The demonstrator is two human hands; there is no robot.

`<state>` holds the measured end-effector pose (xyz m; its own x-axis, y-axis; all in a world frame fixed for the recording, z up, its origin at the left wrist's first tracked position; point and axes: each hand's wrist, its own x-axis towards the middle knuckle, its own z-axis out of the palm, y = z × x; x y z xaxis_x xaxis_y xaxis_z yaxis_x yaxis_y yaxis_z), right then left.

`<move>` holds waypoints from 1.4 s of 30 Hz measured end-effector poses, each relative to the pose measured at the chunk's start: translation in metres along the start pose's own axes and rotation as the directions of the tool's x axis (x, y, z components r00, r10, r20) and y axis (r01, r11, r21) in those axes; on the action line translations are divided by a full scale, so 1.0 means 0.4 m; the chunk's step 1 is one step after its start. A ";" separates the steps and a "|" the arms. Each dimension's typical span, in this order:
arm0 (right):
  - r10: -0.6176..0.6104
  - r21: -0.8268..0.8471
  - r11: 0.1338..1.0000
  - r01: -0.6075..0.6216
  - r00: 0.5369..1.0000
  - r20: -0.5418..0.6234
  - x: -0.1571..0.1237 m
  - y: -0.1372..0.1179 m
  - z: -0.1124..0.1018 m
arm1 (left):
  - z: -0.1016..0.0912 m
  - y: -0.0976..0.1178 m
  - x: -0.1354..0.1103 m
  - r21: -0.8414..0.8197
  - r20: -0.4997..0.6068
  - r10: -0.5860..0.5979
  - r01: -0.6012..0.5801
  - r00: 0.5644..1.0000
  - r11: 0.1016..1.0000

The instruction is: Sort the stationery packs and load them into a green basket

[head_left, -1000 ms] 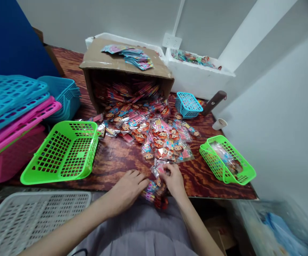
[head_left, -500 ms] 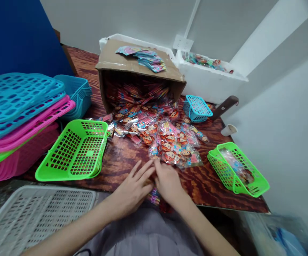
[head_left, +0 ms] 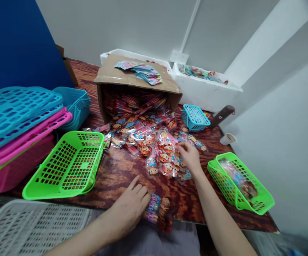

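My left hand [head_left: 132,204] lies low over the table's front edge, its fingers spread and its fingertips beside a short overlapped row of small clear packets [head_left: 158,209] with printed doll-like faces. Whether it touches them I cannot tell. My right hand [head_left: 190,156] is farther forward, at the right side of a loose pile of similar packets [head_left: 167,156]. Its thumb and fingers are pinched together at the edge of a packet there. Behind the pile, a cardboard box [head_left: 140,80] lies on its side, with more packets spilling from its mouth.
A green basket [head_left: 65,163] stands left, by stacked blue and pink baskets [head_left: 23,124]. Another green basket [head_left: 240,183] holding packets stands right. Beyond are a small blue basket [head_left: 195,117], a paper cup [head_left: 227,138] and white foam boxes [head_left: 207,87]. A grey crate [head_left: 36,227] sits lower left.
My right hand has moved forward and right, from beside my left hand to the pile. My left hand has shifted slightly back, and the front row of packets is now uncovered. The view has tilted up.
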<state>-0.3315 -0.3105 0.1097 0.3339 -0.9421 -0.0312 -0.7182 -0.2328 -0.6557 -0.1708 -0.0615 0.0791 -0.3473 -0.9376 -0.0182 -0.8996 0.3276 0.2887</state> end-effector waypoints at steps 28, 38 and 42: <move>-0.418 -0.582 0.510 0.633 0.774 0.476 -0.220 -0.099 0.088 | -0.008 0.025 -0.017 0.014 0.032 -0.110 0.109 0.993 0.994; -0.397 -0.250 0.707 0.661 0.665 0.633 -0.245 -0.081 0.050 | 0.022 0.028 -0.061 -0.104 -0.223 -0.159 0.139 0.962 0.985; -0.287 -0.193 0.842 0.503 0.721 0.630 -0.244 -0.039 0.024 | 0.021 0.025 -0.073 -0.201 -0.256 -0.233 0.185 0.938 0.962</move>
<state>-0.3471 -0.2125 0.1160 0.8316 -0.4608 -0.3100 -0.5547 -0.7166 -0.4228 -0.1717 -0.0298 0.0742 -0.0482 -0.9859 0.1604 -0.8765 0.1188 0.4666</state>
